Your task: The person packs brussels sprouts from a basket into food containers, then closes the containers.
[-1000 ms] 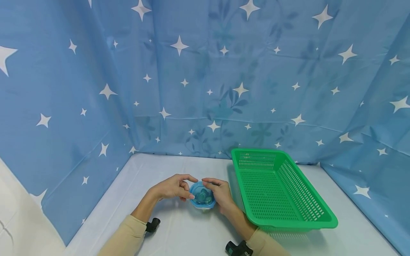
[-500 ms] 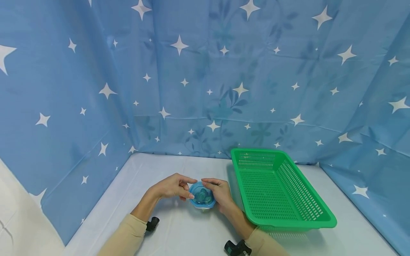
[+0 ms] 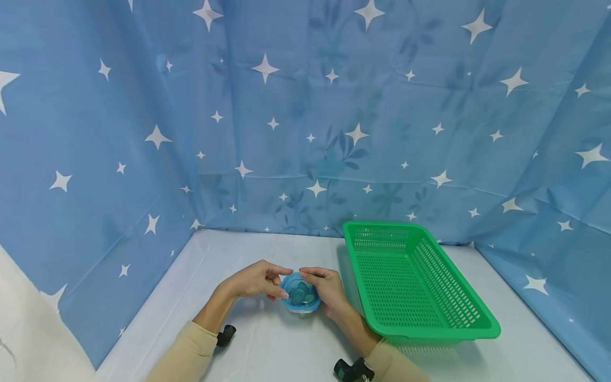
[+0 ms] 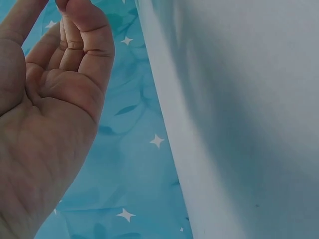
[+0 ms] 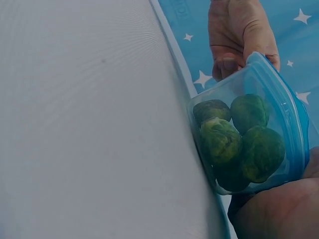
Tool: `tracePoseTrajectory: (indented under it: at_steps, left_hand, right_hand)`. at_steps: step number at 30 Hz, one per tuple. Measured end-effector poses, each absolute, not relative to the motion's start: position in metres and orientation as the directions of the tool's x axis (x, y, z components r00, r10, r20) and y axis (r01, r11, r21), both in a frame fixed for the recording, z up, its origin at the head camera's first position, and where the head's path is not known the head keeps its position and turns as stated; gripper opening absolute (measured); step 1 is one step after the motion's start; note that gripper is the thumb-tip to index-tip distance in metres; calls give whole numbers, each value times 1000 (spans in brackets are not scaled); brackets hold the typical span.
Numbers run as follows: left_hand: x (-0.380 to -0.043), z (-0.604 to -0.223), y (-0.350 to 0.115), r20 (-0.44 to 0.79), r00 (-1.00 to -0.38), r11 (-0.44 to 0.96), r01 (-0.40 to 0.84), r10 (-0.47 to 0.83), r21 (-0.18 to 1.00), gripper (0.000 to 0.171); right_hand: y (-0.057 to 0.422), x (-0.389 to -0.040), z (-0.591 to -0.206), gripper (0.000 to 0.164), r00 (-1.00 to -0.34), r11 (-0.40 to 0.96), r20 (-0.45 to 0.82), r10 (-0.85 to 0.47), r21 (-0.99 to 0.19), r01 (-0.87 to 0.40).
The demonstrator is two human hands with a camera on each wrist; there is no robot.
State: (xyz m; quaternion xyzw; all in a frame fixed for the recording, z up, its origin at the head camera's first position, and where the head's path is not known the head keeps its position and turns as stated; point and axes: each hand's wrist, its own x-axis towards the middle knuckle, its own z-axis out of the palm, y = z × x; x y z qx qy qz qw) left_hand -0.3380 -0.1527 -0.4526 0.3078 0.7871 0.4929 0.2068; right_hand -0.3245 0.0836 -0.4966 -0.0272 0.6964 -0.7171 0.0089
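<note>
A small clear food container point(image 3: 304, 313) with a blue lid point(image 3: 302, 302) is between both hands over the middle of the white table. Through its wall, the right wrist view shows several green Brussels sprouts point(image 5: 263, 153). My left hand point(image 3: 260, 279) holds the lid's left edge, thumb and forefinger set apart along the rim. On the opposite side, my right hand point(image 3: 330, 291) grips the container by its right edge, fingertips at the far rim. The left wrist view catches the left palm point(image 4: 55, 114) with curled fingers, while the container lies outside that view.
To the right of the hands stands a green plastic basket point(image 3: 477, 297) with slotted walls, close to the right forearm. A blue star-patterned curtain point(image 3: 305, 132) hangs behind and around the white table point(image 3: 267, 345).
</note>
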Motion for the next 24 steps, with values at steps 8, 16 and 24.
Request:
tracePoseTrajectory:
  at_steps: [8,16,24]
  left_hand:
    - [-339,-451,-152,-23,-718,326,286,696,901,69]
    - [-337,-453,-150,-30,-712,329,286,702,900,69]
    - [-334,-449,-149,-33,-731,374,309,682,875,69]
  right_hand:
    - [84,-323,-495,33,-999,0,22,-41,-1000,-22]
    - [87,-319,-495,29,-999,22,10,-36,-1000,-11]
    - [87,-319,-491,24,-1000,24,15,-22,-1000,-16]
